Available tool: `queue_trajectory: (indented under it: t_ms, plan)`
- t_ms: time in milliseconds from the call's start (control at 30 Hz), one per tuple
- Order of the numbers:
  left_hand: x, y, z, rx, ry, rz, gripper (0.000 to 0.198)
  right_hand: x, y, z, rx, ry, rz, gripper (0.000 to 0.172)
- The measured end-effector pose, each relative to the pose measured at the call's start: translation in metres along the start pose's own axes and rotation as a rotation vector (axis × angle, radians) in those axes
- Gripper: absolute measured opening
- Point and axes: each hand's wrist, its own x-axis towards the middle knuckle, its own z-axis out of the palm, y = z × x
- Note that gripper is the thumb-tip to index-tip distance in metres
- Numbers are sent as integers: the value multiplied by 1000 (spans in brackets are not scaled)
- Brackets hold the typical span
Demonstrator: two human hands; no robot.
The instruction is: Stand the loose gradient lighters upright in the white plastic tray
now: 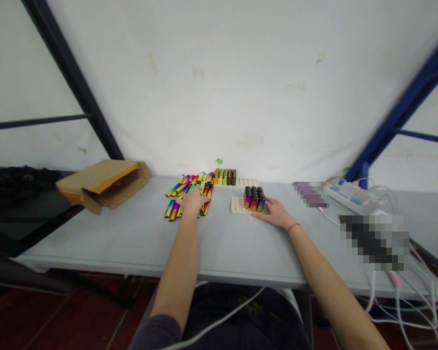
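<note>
My left hand (192, 200) is over a loose pile of shiny rainbow-and-gold lighters (173, 210), its fingers spread and partly hidden among them. Whether any fingertip touches one I cannot make out. My right hand (276, 214) curves round the right end of a white tray (237, 205) with small round holes, thumb along the front and fingers at the side. Several black-topped rainbow lighters (254, 199) stand upright close together in the tray's right part. Bare holes show at its left.
Against the wall stand rows of yellow, green and brown lighters (225, 177) beside another white holed tray (248, 182). An open cardboard box (105, 182) lies at the left. A power strip (350, 197), white cables (428, 282) and two blurred-out items are at the right.
</note>
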Motion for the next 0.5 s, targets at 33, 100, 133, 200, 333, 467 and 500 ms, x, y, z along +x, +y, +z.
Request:
queue_trajectory:
  t_ms: [33,100,133,200,333,467,500]
  plan:
    - [-2,2,0,11,-8,1,48,0,0,0,-2,0,1,79]
    - [-5,4,-1,34,-32,-9,50,0,-1,0,-6,6,1,78]
    - [-6,5,-2,42,-40,-15,47,0,-1,1,-7,11,-1,77]
    - [-7,6,-4,43,-30,-27,38,0,0,1,-9,20,-7,74]
    - [-3,11,-4,-79,93,92,20,0,1,2,-12,21,-1,74]
    - [-3,27,6,-446,184,386,15,0,3,4,0,32,-3,74]
    - [-4,32,10,-571,150,415,15,0,3,4,2,33,-3,74]
